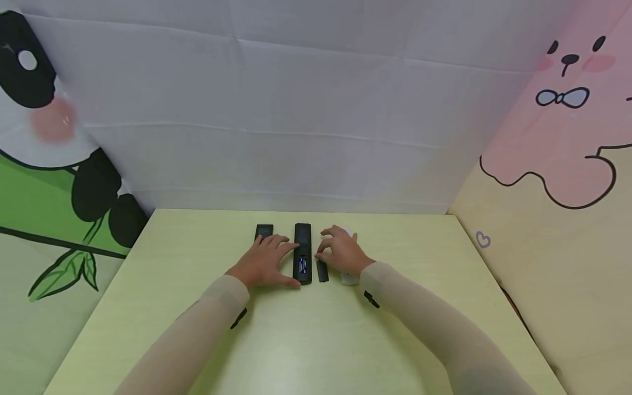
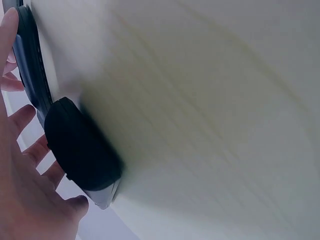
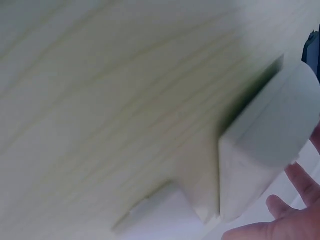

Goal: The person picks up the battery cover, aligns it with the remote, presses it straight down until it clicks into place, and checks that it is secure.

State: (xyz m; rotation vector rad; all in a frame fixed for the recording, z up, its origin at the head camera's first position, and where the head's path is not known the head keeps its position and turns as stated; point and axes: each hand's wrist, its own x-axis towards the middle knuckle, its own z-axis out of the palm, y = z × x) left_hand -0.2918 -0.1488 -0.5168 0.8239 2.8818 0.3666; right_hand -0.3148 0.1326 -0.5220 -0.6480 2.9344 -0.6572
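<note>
- Left wall (image 1: 54, 192) with a printed panda; it meets the desk (image 1: 296, 340) along the left edge; a wide stretch of desk lies between that edge and the first device.
- Dark device (image 1: 264, 230), on the desk, partly behind the left fingers; its upper end shows near the desk's far edge, where the white cloth (image 1: 296, 120) rises.
- Left hand (image 1: 266, 260), between dark device and remote; its fingers are spread wide, the thumb at the remote's near end and the forefinger at its left side; the other fingers reach over the dark device.
- Remote (image 1: 303, 241), long and black, lying lengthwise away from the person, at about the middle of the desk's width; its battery bay is uncovered, with blue batteries (image 1: 302, 265) inside.
- Cover (image 1: 322, 271), small and black, flat on the desk just right of the remote, a narrow gap between them.
- Right hand (image 1: 340, 252), over the cover's far end; its fingers are bent, thumb and forefinger tips close together; whether they pinch the cover I cannot tell.
- White device (image 1: 349, 278), mostly hidden beneath the right hand; both ends show.
- Right wall (image 1: 558, 258), well apart from the white device, along the desk's right edge.
</note>
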